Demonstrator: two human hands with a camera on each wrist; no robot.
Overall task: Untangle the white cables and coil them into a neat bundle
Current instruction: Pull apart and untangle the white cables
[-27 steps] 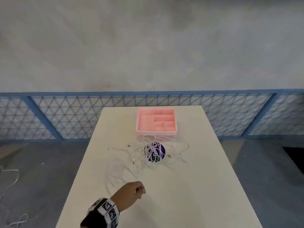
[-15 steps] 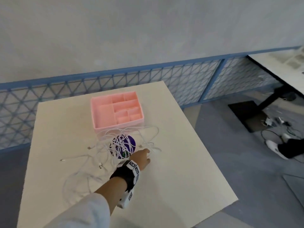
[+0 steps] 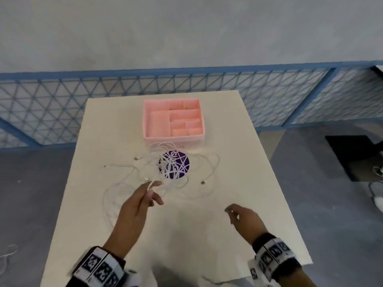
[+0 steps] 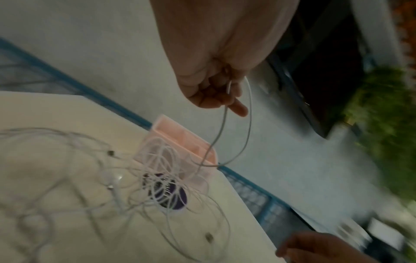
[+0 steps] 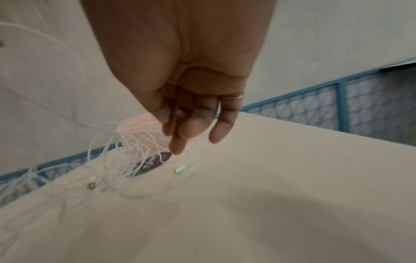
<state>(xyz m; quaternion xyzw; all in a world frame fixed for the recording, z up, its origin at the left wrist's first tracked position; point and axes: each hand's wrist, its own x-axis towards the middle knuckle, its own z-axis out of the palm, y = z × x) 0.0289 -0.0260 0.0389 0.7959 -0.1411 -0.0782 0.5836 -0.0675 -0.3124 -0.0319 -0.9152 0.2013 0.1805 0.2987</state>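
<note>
A tangle of white cables (image 3: 174,166) lies mid-table, spread over a purple disc (image 3: 183,162) and trailing off to the left and right. My left hand (image 3: 152,190) is at the tangle's near left edge and pinches one strand of white cable (image 4: 225,115), which hangs in a loop from my fingers. My right hand (image 3: 232,212) hovers over bare table to the near right of the tangle. Its fingers (image 5: 186,131) hang relaxed and hold nothing. A loose connector (image 3: 203,182) lies between my right hand and the disc.
A pink compartment organiser (image 3: 174,139) stands just behind the tangle. The white table (image 3: 186,235) has bare surface at the front. A blue mesh fence (image 3: 51,104) runs behind the table, and grey floor drops off at both sides.
The head view has swung back over the table. My left hand has moved to the tangle's near left edge and now pinches a strand. My right hand has come into view.
</note>
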